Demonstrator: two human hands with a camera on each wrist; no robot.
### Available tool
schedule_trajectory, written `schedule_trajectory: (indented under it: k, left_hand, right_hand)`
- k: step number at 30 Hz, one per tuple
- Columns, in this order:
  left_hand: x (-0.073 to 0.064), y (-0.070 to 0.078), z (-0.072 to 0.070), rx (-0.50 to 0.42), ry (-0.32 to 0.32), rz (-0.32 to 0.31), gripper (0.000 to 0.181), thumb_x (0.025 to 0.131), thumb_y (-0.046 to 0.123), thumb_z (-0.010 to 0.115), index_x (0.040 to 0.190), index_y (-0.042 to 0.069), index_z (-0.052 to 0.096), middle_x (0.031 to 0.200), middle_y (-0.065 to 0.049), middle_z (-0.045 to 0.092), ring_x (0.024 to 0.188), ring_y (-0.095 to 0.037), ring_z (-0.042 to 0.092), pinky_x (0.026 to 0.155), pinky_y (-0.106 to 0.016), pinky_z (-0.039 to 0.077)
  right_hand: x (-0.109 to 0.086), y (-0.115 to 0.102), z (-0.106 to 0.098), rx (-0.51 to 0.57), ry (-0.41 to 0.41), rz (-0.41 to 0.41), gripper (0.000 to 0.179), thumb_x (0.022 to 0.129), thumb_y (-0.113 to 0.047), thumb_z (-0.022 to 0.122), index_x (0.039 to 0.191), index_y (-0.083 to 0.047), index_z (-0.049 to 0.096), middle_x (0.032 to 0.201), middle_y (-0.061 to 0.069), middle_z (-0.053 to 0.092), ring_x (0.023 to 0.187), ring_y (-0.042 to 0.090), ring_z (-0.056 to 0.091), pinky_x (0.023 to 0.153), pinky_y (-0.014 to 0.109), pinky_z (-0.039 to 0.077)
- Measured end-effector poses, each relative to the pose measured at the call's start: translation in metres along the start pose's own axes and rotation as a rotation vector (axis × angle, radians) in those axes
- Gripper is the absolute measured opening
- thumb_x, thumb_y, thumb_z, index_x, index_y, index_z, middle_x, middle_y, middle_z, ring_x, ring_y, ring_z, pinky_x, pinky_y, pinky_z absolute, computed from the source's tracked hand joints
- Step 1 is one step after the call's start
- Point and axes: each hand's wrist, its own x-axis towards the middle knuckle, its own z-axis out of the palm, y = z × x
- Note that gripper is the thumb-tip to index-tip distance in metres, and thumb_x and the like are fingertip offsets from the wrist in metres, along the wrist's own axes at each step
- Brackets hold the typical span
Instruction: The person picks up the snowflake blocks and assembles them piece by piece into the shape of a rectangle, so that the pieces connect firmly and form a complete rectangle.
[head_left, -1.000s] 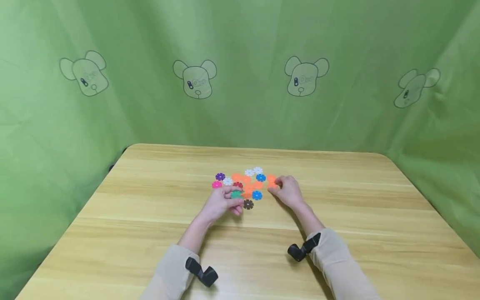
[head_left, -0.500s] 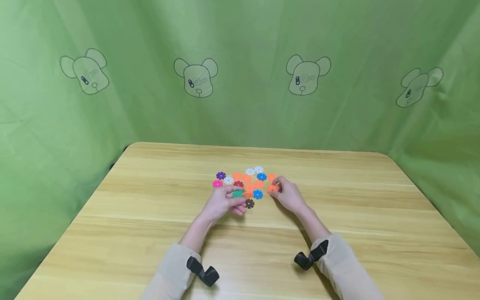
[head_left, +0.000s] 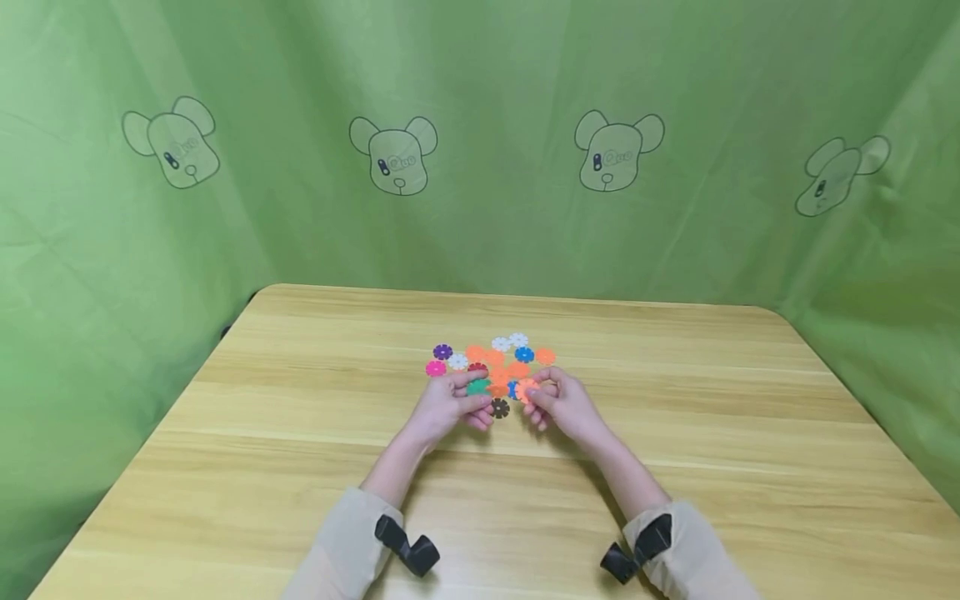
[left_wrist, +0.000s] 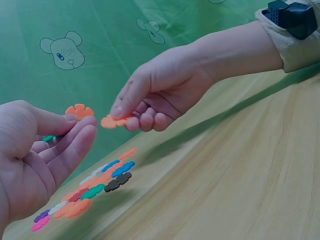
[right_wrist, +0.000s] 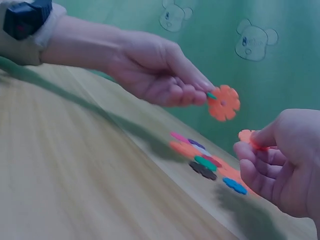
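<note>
My left hand (head_left: pixel 441 407) pinches a green snowflake disc (left_wrist: pixel 48 138) with an orange snowflake disc (right_wrist: pixel 223 103) joined to it at an angle. Fingers cover most of the green one. Across from it, my right hand (head_left: pixel 567 407) pinches a single orange snowflake disc (head_left: pixel 527 390) between thumb and fingers. Both hands are raised over the table, and a small gap separates the two orange discs in the left wrist view. Beneath and behind them lies a loose group of snowflake discs, among them a brown disc (head_left: pixel 500 408) and a purple disc (head_left: pixel 442 352).
More flat discs lie on the wooden table (head_left: pixel 300 467): a pink disc (head_left: pixel 436 368), a blue disc (head_left: pixel 524 355), a white disc (head_left: pixel 518 340) and several orange ones. A green curtain (head_left: pixel 495 225) with bear-head prints hangs behind the table.
My right hand has picked up an orange disc at the group's right side and carried it left, turning it to face up, close to my left hand. The left hand has barely moved.
</note>
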Motion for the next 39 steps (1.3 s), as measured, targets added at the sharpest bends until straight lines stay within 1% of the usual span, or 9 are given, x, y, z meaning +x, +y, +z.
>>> schedule_trajectory:
  k: [3,6,10,13,19,23,27,35,39]
  left_hand:
    - [0.001,-0.001,0.0,-0.005,0.0,0.005,0.055,0.086,-0.005,0.058,0.136,-0.009,0.035,0.093,-0.037,0.058,0.061,-0.016,0.064,0.066,-0.033,0.055]
    - [0.001,-0.002,0.0,-0.008,0.001,0.01,0.055,0.086,-0.004,0.057,0.136,-0.009,0.035,0.093,-0.037,0.058,0.061,-0.016,0.064,0.065,-0.033,0.055]
    - [0.001,-0.002,-0.001,-0.009,0.001,0.011,0.054,0.087,-0.004,0.057,0.135,-0.01,0.036,0.092,-0.038,0.058,0.061,-0.016,0.065,0.065,-0.033,0.055]
    - [0.001,-0.002,-0.001,-0.009,-0.001,0.006,0.053,0.087,-0.004,0.057,0.135,-0.01,0.036,0.093,-0.039,0.057,0.062,-0.016,0.065,0.066,-0.033,0.055]
    - [0.001,-0.002,-0.002,-0.011,-0.008,0.002,0.053,0.087,-0.005,0.056,0.135,-0.01,0.036,0.092,-0.039,0.057,0.061,-0.016,0.065,0.066,-0.033,0.055]
    - [0.001,-0.002,-0.003,-0.01,-0.014,0.005,0.051,0.087,-0.004,0.057,0.133,-0.012,0.038,0.091,-0.038,0.058,0.061,-0.017,0.065,0.066,-0.034,0.055]
    - [0.002,-0.002,-0.003,-0.001,-0.024,0.007,0.049,0.086,-0.003,0.059,0.131,-0.012,0.041,0.09,-0.036,0.059,0.061,-0.017,0.065,0.065,-0.034,0.055]
    - [0.002,-0.002,-0.004,0.015,-0.062,-0.012,0.049,0.087,-0.003,0.058,0.132,-0.011,0.04,0.091,-0.037,0.058,0.063,-0.019,0.066,0.065,-0.035,0.055]
    - [0.001,-0.001,-0.003,0.03,-0.061,-0.009,0.049,0.087,-0.004,0.057,0.133,-0.01,0.04,0.088,-0.036,0.06,0.062,-0.02,0.066,0.064,-0.036,0.055]
  right_hand:
    - [-0.003,-0.003,0.004,0.047,0.001,-0.001,0.033,0.091,0.0,0.053,0.12,0.009,0.041,0.073,0.01,0.063,0.06,0.014,0.058,0.055,0.024,0.051]
    - [-0.005,-0.005,0.007,0.085,0.007,-0.007,0.035,0.09,0.001,0.053,0.123,0.009,0.041,0.077,0.015,0.063,0.061,0.014,0.058,0.056,0.023,0.051]
    - [-0.006,-0.007,0.01,0.114,-0.005,-0.031,0.036,0.091,0.001,0.052,0.123,0.009,0.041,0.08,0.021,0.062,0.062,0.015,0.058,0.057,0.023,0.051]
    - [-0.006,-0.007,0.012,0.129,-0.013,-0.041,0.035,0.09,0.002,0.052,0.123,0.01,0.04,0.079,0.021,0.062,0.061,0.014,0.058,0.056,0.023,0.051]
    - [-0.006,-0.008,0.013,0.146,-0.02,-0.034,0.034,0.09,0.002,0.053,0.121,0.009,0.042,0.074,0.017,0.061,0.055,0.011,0.055,0.053,0.022,0.049]
    - [-0.005,-0.006,0.011,0.142,-0.048,-0.038,0.035,0.09,0.001,0.053,0.122,0.009,0.041,0.07,0.011,0.058,0.053,0.01,0.051,0.05,0.022,0.048]
    - [-0.006,-0.007,0.01,0.147,-0.069,-0.051,0.036,0.09,0.0,0.053,0.122,0.01,0.04,0.068,0.008,0.058,0.053,0.01,0.051,0.05,0.022,0.048]
    - [-0.01,-0.005,0.015,0.194,-0.046,-0.052,0.032,0.09,0.001,0.052,0.119,0.01,0.041,0.067,0.008,0.058,0.053,0.01,0.051,0.05,0.022,0.048]
    - [-0.012,-0.005,0.018,0.235,-0.035,-0.064,0.03,0.089,0.003,0.052,0.116,0.01,0.041,0.065,0.007,0.057,0.051,0.01,0.051,0.049,0.022,0.048]
